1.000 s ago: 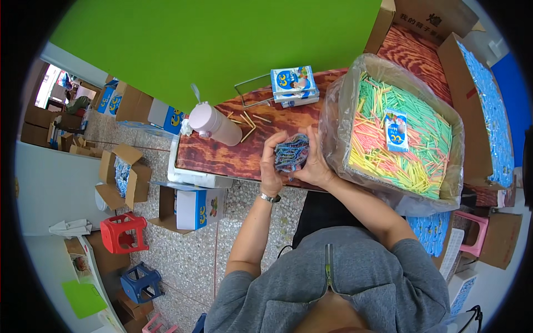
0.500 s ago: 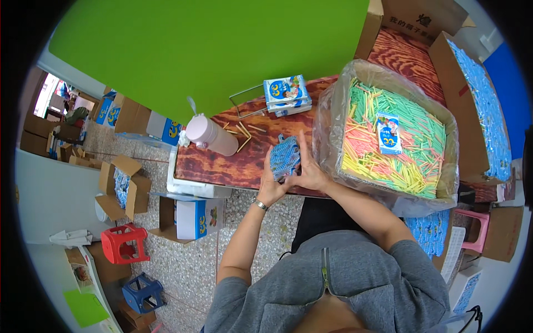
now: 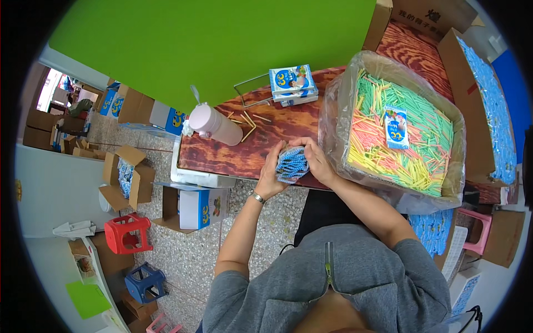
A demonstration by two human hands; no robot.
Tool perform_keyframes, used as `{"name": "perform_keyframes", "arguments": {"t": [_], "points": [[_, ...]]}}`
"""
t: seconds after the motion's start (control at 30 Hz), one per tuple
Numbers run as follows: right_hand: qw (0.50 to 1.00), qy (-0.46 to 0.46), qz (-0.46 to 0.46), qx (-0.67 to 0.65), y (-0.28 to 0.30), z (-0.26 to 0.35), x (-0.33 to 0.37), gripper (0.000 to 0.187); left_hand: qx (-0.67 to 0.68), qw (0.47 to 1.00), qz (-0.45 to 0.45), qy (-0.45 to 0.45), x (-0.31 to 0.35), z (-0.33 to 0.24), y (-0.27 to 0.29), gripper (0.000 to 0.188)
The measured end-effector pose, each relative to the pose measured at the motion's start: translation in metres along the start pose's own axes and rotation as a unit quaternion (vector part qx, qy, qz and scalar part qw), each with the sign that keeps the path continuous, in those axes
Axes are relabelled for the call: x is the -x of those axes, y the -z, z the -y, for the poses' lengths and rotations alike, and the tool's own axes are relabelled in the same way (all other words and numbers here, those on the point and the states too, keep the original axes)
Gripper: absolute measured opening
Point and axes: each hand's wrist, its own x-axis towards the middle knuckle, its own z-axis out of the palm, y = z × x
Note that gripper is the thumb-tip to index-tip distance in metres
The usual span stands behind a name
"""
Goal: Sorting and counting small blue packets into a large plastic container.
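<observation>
Between both palms, above the table's front edge, I hold a stack of small blue-and-white packets (image 3: 292,165), with their crimped ends facing up. My left hand (image 3: 271,176) wraps the stack's left side, and my right hand (image 3: 320,166) closes round its far and right side. To the right stands a carton lined with clear plastic (image 3: 333,114), full of green, pink and yellow sticks (image 3: 422,111). A single blue-and-white packet (image 3: 396,132) lies on top of the sticks. Beyond my hands, a few more packets (image 3: 292,82) are piled at a wire stand (image 3: 248,93).
A pale pink bottle (image 3: 216,126) with its lid up and several loose sticks (image 3: 250,126) occupy the table's left part. A green panel (image 3: 211,50) rises behind. Cartons of blue packets (image 3: 488,105) stand at right; a red stool (image 3: 127,233) and open boxes (image 3: 129,180) are at left.
My hands have turned the packet stack so that its ends face up, and the right fingers, upright before, now fold over it. The view has shifted slightly.
</observation>
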Motion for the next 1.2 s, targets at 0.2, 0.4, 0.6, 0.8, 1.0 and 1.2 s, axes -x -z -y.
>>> {"name": "perform_keyframes", "arguments": {"t": [0.2, 0.4, 0.6, 0.8, 1.0, 1.2], "points": [[0.985, 0.030, -0.021, 0.166, -0.008, 0.024, 0.003, 0.044, 0.093, 0.995, -0.023, 0.020, -0.004, -0.013, -0.008, 0.095], [0.985, 0.077, 0.081, 0.133, -0.004, -0.005, 0.017, 0.049, 0.187, 0.975, -0.004, 0.122, 0.021, 0.009, -0.010, 0.063], [0.934, 0.139, 0.128, 0.304, -0.001, 0.061, 0.083, 0.094, 0.232, 0.952, 0.037, 0.195, 0.075, -0.046, 0.012, 0.040], [0.949, 0.164, 0.052, 0.263, 0.061, 0.133, 0.184, 0.096, 0.242, 0.931, 0.270, 0.046, 0.050, -0.139, -0.029, 0.037], [0.963, 0.083, -0.171, 0.191, 0.106, 0.174, 0.291, 0.097, 0.185, 0.880, 0.430, -0.077, 0.008, -0.232, -0.130, 0.099], [0.893, 0.000, -0.445, 0.060, 0.143, 0.174, 0.415, 0.105, 0.126, 0.806, 0.495, -0.298, 0.020, -0.331, -0.217, 0.082]]}}
